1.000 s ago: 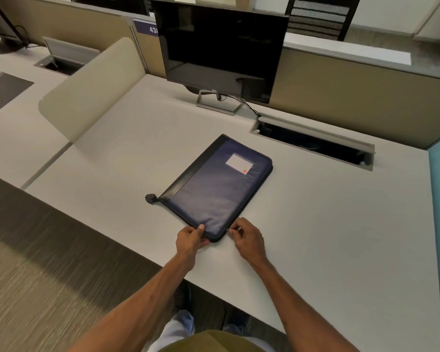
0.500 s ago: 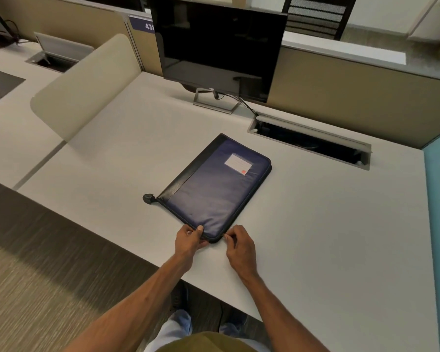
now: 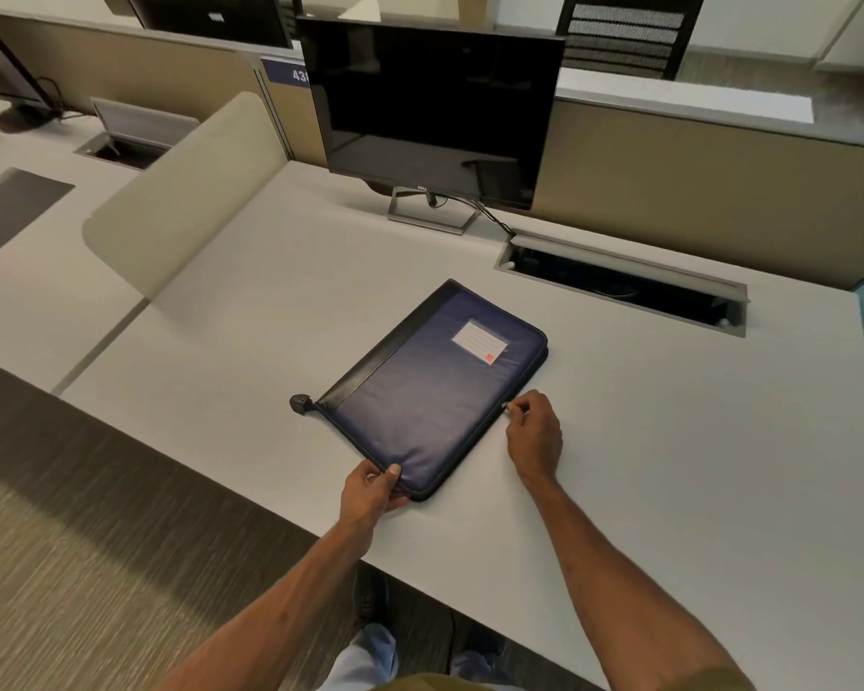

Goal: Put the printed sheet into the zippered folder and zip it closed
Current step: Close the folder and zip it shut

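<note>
Pale grey desk (image 3: pixel 669 441), 2 things on it: navy zippered folder (image 3: pixel 435 391) (flat, near the front edge) and a monitor (image 3: pixel 435 107) on its stand (image 3: pixel 432 219) at the back

Place: an open-plan office with rows of workstations.
Desk: a long pale grey desk top (image 3: pixel 270 301), with another like it on the left.
Screen: a black flat monitor on a silver stand (image 3: pixel 435 107), dark.
Dividers: beige fabric partition panels (image 3: pixel 694 182); a rounded beige side screen (image 3: pixel 185 192) between seats.
Cabling: a rectangular metal cable hatch (image 3: pixel 619 286) set in the desk.
Seating: a black mesh-back chair (image 3: pixel 624 37) beyond the partition.
Floor: striped grey-brown carpet (image 3: pixel 71 566).
</note>
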Demonstrator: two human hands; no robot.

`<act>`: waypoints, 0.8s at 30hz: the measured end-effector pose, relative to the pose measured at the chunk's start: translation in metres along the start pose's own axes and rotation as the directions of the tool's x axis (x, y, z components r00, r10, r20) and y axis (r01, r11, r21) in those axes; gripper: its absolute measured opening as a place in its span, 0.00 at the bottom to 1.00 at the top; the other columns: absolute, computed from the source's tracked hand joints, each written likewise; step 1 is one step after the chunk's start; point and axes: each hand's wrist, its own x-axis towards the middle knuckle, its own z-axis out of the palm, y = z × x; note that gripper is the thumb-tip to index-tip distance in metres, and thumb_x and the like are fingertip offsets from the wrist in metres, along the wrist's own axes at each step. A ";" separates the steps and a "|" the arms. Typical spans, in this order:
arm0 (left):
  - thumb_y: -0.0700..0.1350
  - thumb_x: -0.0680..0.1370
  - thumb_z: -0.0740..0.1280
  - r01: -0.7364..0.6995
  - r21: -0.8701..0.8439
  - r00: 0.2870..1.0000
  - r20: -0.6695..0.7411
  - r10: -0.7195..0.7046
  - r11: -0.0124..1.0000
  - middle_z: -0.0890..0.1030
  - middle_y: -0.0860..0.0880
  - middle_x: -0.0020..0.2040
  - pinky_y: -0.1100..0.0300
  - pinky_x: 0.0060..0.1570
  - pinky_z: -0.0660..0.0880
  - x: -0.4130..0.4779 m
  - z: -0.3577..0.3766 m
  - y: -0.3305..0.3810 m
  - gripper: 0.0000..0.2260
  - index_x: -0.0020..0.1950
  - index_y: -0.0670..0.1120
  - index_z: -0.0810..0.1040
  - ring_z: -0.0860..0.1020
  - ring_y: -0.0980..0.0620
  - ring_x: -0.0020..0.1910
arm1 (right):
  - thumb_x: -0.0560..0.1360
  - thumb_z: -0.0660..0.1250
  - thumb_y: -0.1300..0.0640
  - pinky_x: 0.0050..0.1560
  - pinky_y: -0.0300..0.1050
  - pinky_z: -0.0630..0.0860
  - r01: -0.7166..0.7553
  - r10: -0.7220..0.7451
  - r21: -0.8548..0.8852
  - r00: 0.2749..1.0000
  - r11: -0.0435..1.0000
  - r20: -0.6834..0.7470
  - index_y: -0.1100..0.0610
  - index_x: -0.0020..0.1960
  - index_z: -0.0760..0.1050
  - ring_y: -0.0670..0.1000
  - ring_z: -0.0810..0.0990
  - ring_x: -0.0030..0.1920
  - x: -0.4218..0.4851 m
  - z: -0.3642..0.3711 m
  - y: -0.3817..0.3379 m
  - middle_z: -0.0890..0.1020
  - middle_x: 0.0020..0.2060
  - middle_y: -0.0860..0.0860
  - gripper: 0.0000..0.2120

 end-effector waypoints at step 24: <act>0.57 0.80 0.66 -0.520 0.849 0.750 0.401 0.526 0.095 0.76 0.50 0.67 0.46 0.66 0.76 0.008 0.091 0.086 0.18 0.67 0.51 0.73 0.75 0.46 0.65 | 0.82 0.70 0.59 0.54 0.54 0.80 0.021 -0.014 -0.059 0.994 0.998 0.113 0.62 0.54 0.79 0.59 0.83 0.53 0.036 -0.018 0.002 0.86 0.51 0.56 0.06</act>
